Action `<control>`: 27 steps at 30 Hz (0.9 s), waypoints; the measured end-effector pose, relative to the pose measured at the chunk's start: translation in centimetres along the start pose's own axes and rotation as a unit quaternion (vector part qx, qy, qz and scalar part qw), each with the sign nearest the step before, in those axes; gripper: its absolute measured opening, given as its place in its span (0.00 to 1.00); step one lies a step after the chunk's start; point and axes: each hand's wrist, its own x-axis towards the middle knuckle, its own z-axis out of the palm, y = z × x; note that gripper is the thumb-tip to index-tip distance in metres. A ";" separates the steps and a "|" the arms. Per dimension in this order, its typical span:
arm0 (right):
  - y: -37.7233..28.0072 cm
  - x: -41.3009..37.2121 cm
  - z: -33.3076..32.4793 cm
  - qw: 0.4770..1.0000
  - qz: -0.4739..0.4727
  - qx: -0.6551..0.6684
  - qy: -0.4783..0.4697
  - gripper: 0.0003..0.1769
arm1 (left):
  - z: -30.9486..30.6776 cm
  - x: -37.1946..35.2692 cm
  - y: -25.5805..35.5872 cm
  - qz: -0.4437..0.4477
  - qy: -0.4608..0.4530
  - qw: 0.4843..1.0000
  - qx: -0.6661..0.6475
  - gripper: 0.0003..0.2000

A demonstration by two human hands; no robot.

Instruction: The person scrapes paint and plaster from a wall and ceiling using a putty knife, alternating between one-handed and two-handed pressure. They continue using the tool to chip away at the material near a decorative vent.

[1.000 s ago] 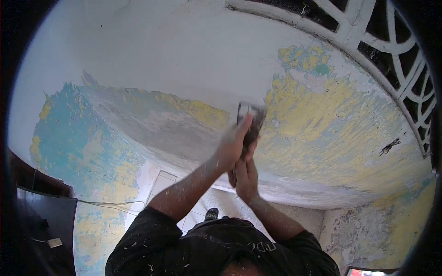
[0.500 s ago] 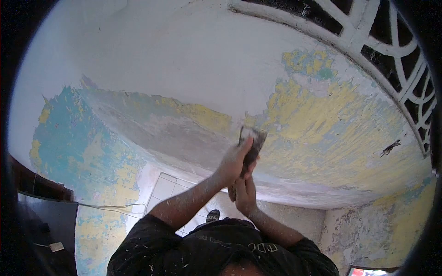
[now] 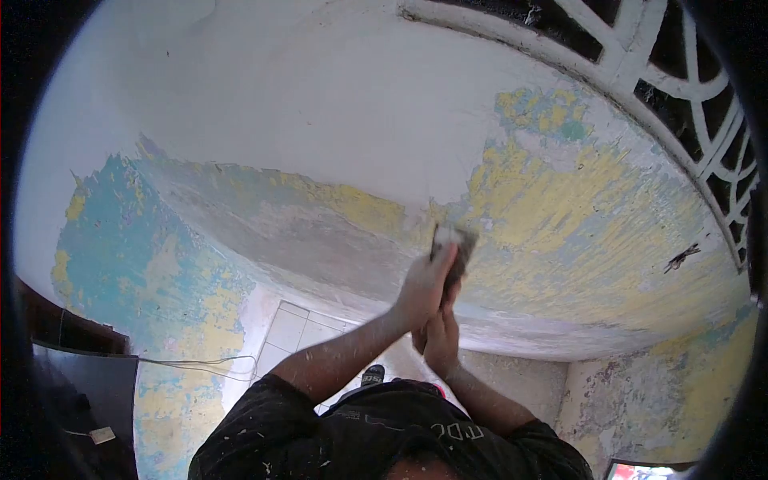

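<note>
A flat scraper with a grey-brown blade lies against the wall, at the lower border of the white paint, beside yellow and blue patches. My left hand is wrapped round the upper part of the scraper, its thumb along the blade. Just below, my right hand closes round the handle, which is mostly hidden by the fingers. White dust specks both forearms.
A white window grille spans the top right. At the lower left are a dark panel and a thin cable. White floor tiles show below the wall. A lit screen is at the bottom right.
Both hands and the scraper have moved a little to the right and slightly down along the wall. The grip looks the same.
</note>
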 end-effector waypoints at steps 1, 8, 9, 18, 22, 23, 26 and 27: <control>-0.9 1.5 -0.7 0.997 0.060 -0.028 -0.045 0.17 | 0.1 0.9 1.3 0.010 0.015 1.000 -0.005 0.30; -0.8 -0.6 -0.9 0.991 0.105 -0.066 -0.059 0.13 | 0.2 -0.9 0.1 0.000 0.023 1.000 -0.006 0.31; -0.5 -0.9 -0.9 0.995 0.078 -0.055 -0.043 0.12 | 0.2 -1.2 -0.2 -0.006 0.016 1.000 0.006 0.31; -2.0 1.7 -1.9 0.982 0.097 -0.145 -0.071 0.11 | 0.7 0.6 0.8 0.036 -0.007 0.999 -0.026 0.31; -0.3 -1.4 -3.5 0.988 0.031 -0.142 -0.047 0.11 | -0.5 -0.8 -5.0 0.047 0.045 0.997 0.035 0.32; -0.6 -0.7 -3.2 0.988 0.030 -0.142 -0.048 0.11 | -0.2 -2.2 -3.9 -0.008 -0.015 1.000 0.003 0.32; -2.8 2.2 -1.8 0.982 0.074 -0.151 -0.091 0.10 | 1.1 0.4 1.4 0.038 0.017 0.999 -0.006 0.31; -3.1 2.0 -0.6 0.988 0.087 -0.107 -0.074 0.10 | 1.1 0.6 1.1 0.027 0.034 0.999 -0.013 0.31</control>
